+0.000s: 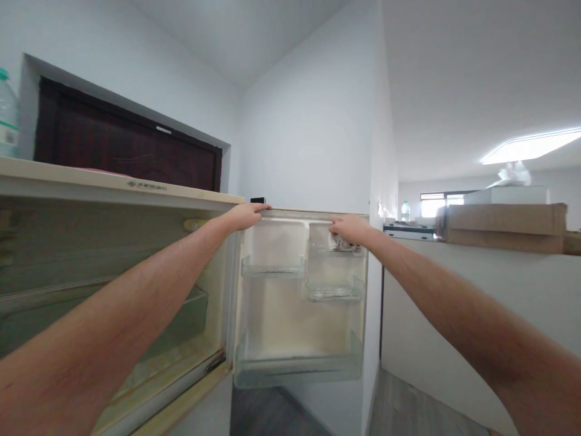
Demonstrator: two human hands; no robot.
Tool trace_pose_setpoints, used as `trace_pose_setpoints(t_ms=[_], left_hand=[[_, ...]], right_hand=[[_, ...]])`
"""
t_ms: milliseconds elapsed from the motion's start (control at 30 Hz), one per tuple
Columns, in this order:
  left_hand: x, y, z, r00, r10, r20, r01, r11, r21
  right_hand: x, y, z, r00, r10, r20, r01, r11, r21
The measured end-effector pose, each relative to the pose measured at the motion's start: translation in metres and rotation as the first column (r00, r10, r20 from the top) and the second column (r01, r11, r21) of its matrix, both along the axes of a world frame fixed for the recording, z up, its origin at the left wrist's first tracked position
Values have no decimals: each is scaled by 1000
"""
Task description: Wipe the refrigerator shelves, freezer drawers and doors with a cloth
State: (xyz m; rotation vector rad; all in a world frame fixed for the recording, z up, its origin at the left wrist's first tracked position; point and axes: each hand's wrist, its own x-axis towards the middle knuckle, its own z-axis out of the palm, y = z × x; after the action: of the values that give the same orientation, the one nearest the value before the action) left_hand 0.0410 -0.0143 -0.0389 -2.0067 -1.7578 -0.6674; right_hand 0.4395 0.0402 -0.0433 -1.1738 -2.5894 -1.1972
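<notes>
Foreground: two bare forearms stretched out toward an open fridge door [299, 297], swung wide beside the empty cabinet [113, 284]

Left hand [245, 215] laid over the door's top edge near the hinge side, fingers curled on it in a steadying hold

Right hand [350, 230] further along, just under the same edge, closed around a small crumpled white thing, perhaps a cloth [341, 243]; too small to tell for sure

Pressed against the upper right door pocket [338, 242], with clear shelves below: a small bin [272, 267] on the left, another bin [334, 292] on the right, a long bottom rack [297, 366]

Judged best done with the left grip firm so the door does not swing, and short, light strokes into the pocket's corners, since the thin clear plastic looks easy to crack or unseat

In the way: little beyond the pocket's own rim, tight for a fist

Beyond: a water bottle [8, 115] on the fridge top, a dark wooden door [127, 148] behind, a white half wall [476, 303] at right carrying a cardboard box [503, 227], a ceiling light [531, 145] glowing far off
</notes>
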Motion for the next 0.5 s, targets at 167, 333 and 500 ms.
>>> trace_pose_setpoints(t_ms=[167,333,500], left_hand=[[0,1,-1,1000,-4,-10,5,1000,8],[0,1,-1,1000,-12,-16,12,1000,0],[0,0,-2,999,-23,-37,23,1000,-3]], right_hand=[[30,3,0,994,-87,-70,87,996,-4],[3,6,-10,963,-103,-249,56,980,-191],[-25,-11,-12,899,-53,-434,-159,885,-437]])
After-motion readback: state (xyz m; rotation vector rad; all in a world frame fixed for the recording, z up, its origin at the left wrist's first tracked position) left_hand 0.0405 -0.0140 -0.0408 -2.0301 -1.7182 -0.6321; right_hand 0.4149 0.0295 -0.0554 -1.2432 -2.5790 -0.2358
